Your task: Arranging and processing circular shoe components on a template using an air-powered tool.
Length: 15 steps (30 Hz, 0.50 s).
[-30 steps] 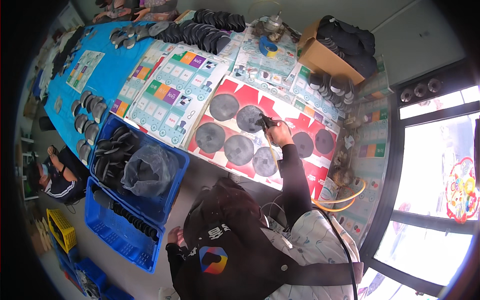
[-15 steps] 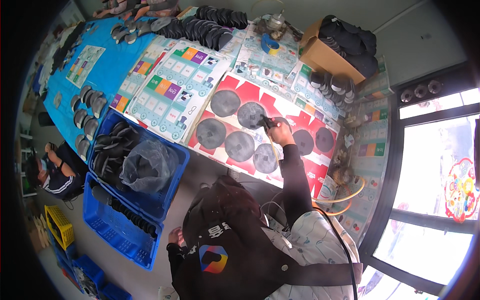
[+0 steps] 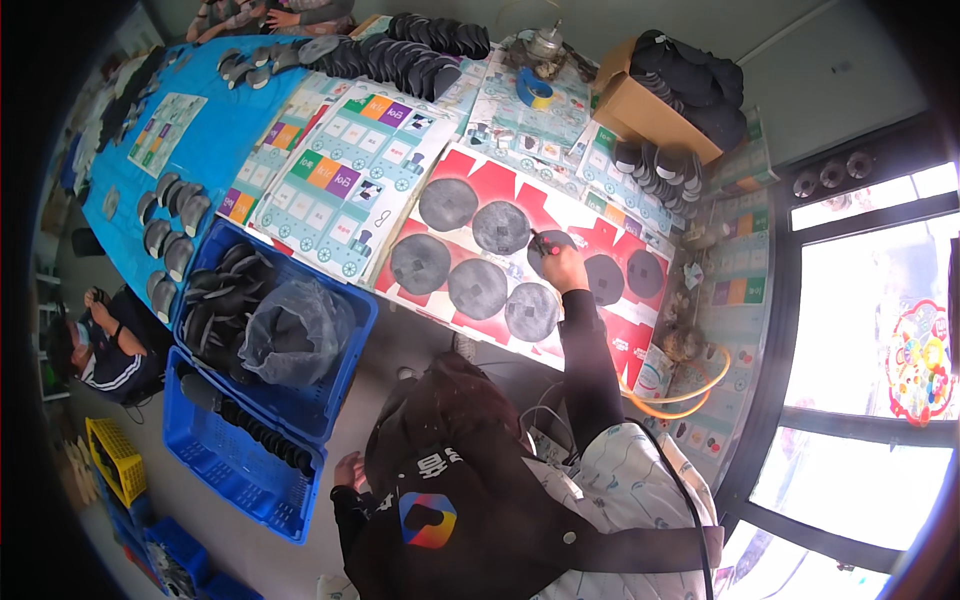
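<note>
Over the red sheet (image 3: 560, 215) on the worktable, in the head view, I am reaching out with my right hand (image 3: 563, 268), my dark sleeve stretching up from my body toward it. My fingers are clenching around a small red-tipped tool (image 3: 541, 240), and its tip is touching the edge of a dark grey round disc (image 3: 550, 246) lying on that sheet. Seven more grey discs are lying flat about it on the red sheet: two further out (image 3: 448, 204), three nearer to me (image 3: 477, 288), and two darker ones (image 3: 645, 273) to the right of my hand. My left hand (image 3: 350, 470) is hanging low beside my left hip, well apart from the table, with fingers loosely curling and gripping nothing that I can see. Just to my left, a blue crate (image 3: 345, 345) is holding dark discs and a crumpled clear plastic bag (image 3: 293, 330), and a second blue crate (image 3: 215, 440) is sitting below it on the floor. A cardboard box (image 3: 640, 110) full of dark pieces is standing at the far right corner of the table. Another person (image 3: 95, 345) is sitting on the floor at the far left.
</note>
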Tool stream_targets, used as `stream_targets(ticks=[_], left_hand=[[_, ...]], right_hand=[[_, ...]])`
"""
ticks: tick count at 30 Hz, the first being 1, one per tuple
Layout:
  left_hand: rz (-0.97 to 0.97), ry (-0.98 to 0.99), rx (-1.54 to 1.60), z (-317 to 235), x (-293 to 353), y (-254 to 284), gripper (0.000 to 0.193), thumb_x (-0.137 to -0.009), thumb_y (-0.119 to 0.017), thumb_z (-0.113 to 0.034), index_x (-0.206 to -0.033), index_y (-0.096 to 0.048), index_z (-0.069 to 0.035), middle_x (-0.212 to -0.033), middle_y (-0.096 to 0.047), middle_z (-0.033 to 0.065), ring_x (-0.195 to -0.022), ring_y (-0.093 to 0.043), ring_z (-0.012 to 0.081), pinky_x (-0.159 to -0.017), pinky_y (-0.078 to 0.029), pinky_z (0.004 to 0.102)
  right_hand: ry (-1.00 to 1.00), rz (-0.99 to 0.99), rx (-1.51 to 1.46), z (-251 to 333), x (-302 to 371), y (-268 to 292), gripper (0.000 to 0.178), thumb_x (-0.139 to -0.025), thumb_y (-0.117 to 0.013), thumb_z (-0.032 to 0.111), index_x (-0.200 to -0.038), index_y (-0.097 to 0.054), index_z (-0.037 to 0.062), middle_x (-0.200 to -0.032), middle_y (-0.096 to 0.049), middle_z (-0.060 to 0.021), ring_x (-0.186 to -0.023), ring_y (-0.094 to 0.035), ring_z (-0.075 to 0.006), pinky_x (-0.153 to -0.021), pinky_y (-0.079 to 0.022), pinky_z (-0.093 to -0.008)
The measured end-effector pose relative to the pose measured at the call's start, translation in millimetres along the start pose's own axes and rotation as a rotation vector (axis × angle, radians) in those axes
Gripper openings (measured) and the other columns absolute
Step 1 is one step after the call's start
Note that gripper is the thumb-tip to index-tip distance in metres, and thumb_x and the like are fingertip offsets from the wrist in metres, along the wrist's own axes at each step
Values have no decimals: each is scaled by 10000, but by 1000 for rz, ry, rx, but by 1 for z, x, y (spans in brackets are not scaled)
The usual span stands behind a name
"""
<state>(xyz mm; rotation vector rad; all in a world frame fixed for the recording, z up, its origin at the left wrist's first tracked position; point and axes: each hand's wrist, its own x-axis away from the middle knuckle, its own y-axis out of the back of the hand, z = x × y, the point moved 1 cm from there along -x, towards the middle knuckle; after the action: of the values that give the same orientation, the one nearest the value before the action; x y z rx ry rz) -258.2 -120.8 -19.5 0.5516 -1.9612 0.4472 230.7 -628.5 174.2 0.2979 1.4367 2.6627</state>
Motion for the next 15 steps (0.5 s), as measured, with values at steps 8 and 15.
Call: stream_targets(ticks=[8, 15], left_hand=[[192, -323, -502, 35, -9, 43, 353, -1008, -506, -188, -1322, -541, -30, -1095, -662, 173, -993, -657, 302, -834, -563, 440], [37, 123, -111, 18, -4, 33, 382, -996, -509, -208, -1347, -528, -61, -1156, -655, 184, -1019, -648, 315, -910, -531, 474]], right_hand=[[-76, 260, -156, 1, 2, -15, 254, -795, -617, 190, -928, -706, -6, -908, -659, -321, -962, -642, -476, -841, -509, -524], [185, -173, 282, -41, -5, -24, 235, -749, -639, 189, -826, -690, -27, -667, -665, -174, -655, -707, -309, -643, -549, -439]])
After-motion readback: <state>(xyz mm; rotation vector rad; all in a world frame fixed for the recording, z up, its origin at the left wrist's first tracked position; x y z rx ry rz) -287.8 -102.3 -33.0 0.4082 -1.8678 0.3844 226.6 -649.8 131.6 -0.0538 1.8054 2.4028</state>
